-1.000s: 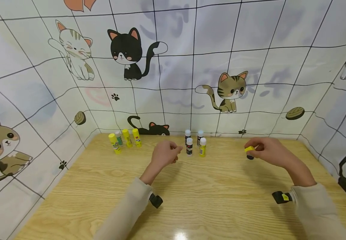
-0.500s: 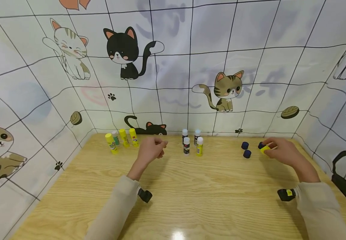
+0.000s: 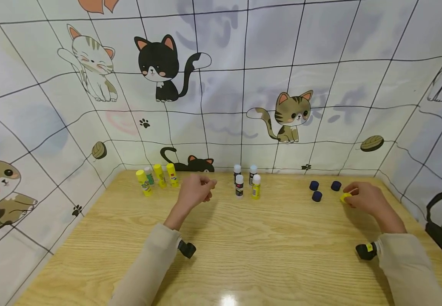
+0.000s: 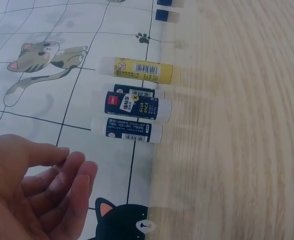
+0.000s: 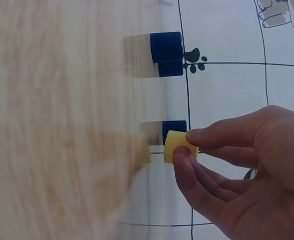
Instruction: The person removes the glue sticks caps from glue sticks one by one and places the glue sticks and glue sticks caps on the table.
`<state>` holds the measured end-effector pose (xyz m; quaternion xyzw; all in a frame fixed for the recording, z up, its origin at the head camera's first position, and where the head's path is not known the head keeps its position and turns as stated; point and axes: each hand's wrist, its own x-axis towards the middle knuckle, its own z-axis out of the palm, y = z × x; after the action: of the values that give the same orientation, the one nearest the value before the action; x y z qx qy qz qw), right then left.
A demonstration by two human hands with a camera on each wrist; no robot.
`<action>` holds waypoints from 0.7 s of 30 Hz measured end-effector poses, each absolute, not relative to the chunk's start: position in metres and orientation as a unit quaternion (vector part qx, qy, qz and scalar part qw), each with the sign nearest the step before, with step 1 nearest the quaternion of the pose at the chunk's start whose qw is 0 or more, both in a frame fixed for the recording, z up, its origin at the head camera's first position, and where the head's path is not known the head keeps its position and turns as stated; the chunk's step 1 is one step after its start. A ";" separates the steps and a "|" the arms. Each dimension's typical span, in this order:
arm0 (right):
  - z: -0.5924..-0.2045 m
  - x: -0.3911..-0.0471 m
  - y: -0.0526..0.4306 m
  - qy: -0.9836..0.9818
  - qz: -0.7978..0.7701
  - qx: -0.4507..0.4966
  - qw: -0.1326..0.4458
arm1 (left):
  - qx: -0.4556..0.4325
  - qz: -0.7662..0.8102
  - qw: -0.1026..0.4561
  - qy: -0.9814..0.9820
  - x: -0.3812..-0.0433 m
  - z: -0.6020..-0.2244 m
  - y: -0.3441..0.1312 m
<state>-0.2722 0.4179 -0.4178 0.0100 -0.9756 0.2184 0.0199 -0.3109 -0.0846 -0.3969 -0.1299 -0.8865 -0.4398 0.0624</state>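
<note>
Between thumb and fingertips, my right hand (image 3: 366, 198) pinches a yellow glue stick cap (image 5: 175, 146), low over the table's right side. Three dark blue caps, among them a front cap (image 3: 317, 196) and a right cap (image 3: 335, 185), sit to the left of that hand. My left hand (image 3: 195, 190) hovers above the table with fingers loosely bent and nothing in them. Just right of it stand several uncapped glue sticks with white tops: a yellow glue stick (image 3: 256, 187) and dark blue ones, such as the front one (image 4: 132, 105).
At the back left of the wooden table (image 3: 221, 255) stands a group of capped glue sticks, mostly yellow, with a yellow glue stick (image 3: 143, 182) in front and a green glue stick (image 3: 149, 176) behind. A cat-print cloth (image 3: 228, 85) rises along the table's back edge.
My right hand has moved right with the yellow cap, past the blue caps, then slightly nearer to me, uncovering the right blue cap. The left hand has shifted a little left.
</note>
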 end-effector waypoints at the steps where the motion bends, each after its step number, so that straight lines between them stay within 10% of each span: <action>1: -0.418 -0.273 0.417 -0.976 0.218 0.009 0.016 | -0.131 -0.440 0.062 -0.886 -0.311 -0.398 -0.085; 21: -0.399 -0.267 0.405 -0.971 0.235 0.033 -0.016 | -0.092 -0.438 0.055 -0.892 -0.317 -0.390 -0.106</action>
<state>-0.2673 0.4048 -0.3994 0.0326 -0.9713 0.2350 -0.0156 -0.3172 -0.1063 -0.3896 -0.0924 -0.8925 -0.4381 0.0548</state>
